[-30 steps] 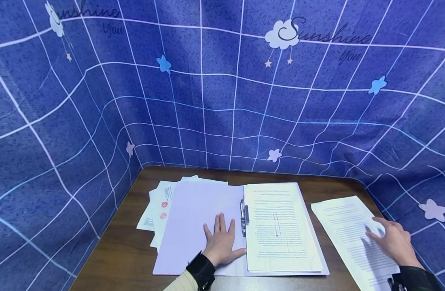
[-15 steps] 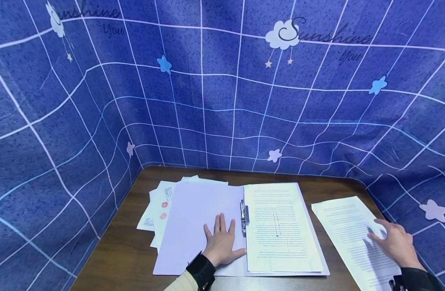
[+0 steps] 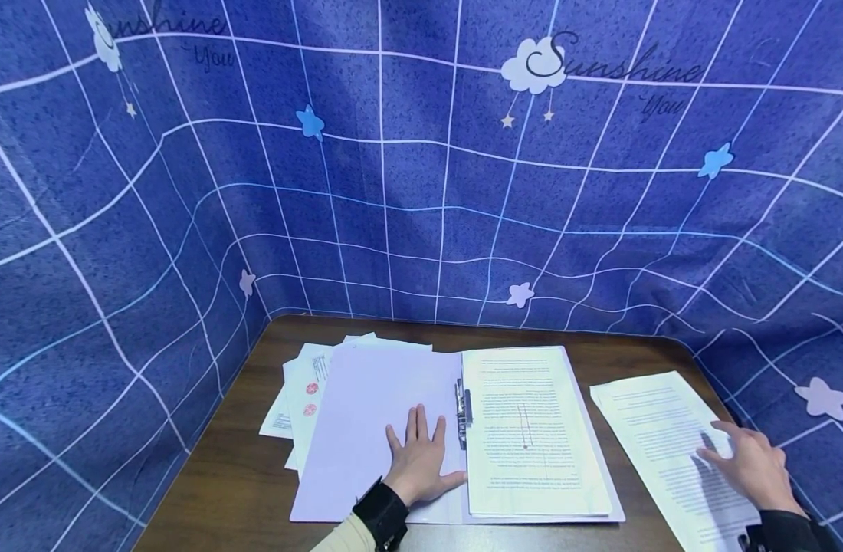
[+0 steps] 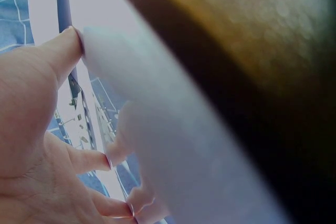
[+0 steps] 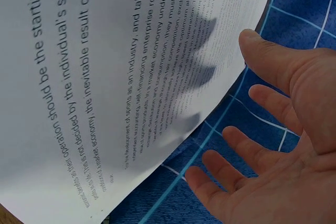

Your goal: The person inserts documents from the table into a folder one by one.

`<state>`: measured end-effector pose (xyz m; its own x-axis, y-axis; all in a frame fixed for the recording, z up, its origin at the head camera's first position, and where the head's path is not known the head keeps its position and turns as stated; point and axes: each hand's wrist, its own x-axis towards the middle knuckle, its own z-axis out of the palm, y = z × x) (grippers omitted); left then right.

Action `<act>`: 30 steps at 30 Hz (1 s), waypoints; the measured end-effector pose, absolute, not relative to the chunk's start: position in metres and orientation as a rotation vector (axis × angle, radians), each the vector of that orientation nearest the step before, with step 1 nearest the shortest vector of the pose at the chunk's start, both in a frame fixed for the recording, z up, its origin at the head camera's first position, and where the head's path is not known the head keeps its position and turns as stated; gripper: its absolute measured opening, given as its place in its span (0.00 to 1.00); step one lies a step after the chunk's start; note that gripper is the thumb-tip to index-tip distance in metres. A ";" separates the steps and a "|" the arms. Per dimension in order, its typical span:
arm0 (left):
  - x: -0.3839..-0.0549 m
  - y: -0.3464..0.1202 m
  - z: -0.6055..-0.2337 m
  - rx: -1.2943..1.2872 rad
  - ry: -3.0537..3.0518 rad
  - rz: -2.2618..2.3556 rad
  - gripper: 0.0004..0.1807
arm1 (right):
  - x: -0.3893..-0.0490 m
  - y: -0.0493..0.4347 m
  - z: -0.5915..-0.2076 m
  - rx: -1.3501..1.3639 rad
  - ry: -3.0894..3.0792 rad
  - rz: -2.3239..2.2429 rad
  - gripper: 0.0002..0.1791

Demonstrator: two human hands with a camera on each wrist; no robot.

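The left hand (image 3: 418,464) is lying flat on the left side of the open folder (image 3: 359,414), fingers spread, gripping nothing. Just right of the folder, printed pages (image 3: 659,437) are lying on the table (image 3: 208,475), and the right hand (image 3: 751,461) is hovering over their outer edge, fingers loose and holding nothing. Stamped papers (image 3: 303,429) are peeking out from under the folder's left side.

Dark brown wood-grain table (image 3: 208,491), surface glossy, pale glare just nearer person than left hand's folder. Open lilac clip folder (image 3: 359,399) flat, directly under left hand (image 3: 420,468). Loose papers (image 3: 304,395), two round red marks (image 3: 312,389) showing, fanned left of and beyond left hand, partly beneath folder. Printed sheets (image 3: 652,429) below right hand (image 3: 752,464), slanted, well apart from left hand; strip of wood between them and folder.
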<state>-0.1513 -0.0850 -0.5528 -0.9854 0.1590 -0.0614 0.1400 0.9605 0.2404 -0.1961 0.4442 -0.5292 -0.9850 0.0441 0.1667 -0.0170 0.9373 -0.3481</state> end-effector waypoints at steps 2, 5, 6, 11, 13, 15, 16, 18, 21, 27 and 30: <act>-0.151 -0.085 -0.553 0.234 3.029 0.366 0.58 | -0.195 0.444 -0.530 -0.022 -2.923 0.510 0.34; -0.152 -0.085 -0.553 0.235 3.028 0.370 0.58 | -0.194 0.444 -0.530 -0.039 -2.936 0.501 0.34; -0.152 -0.085 -0.553 0.235 3.028 0.370 0.58 | -0.194 0.443 -0.530 -0.044 -2.940 0.500 0.35; -0.152 -0.085 -0.554 0.232 3.031 0.366 0.58 | -0.191 0.443 -0.531 -0.046 -2.942 0.493 0.35; -0.152 -0.085 -0.554 0.230 3.030 0.367 0.58 | -0.190 0.443 -0.532 -0.052 -2.946 0.496 0.35; -0.152 -0.085 -0.554 0.226 3.027 0.370 0.58 | -0.190 0.444 -0.532 -0.065 -2.958 0.503 0.35; -0.152 -0.085 -0.554 0.224 3.025 0.371 0.58 | -0.190 0.445 -0.533 -0.071 -2.965 0.506 0.35; -0.152 -0.085 -0.554 0.220 3.022 0.372 0.58 | -0.190 0.446 -0.533 -0.086 -2.981 0.508 0.37; -0.152 -0.084 -0.554 0.216 3.019 0.375 0.58 | -0.189 0.448 -0.534 -0.106 -3.005 0.509 0.38; -0.153 -0.084 -0.554 0.213 3.017 0.370 0.58 | -0.188 0.450 -0.535 -0.151 -3.037 0.525 0.40; -0.153 -0.084 -0.555 0.209 3.014 0.360 0.58 | -0.186 0.450 -0.536 -0.167 -3.045 0.530 0.41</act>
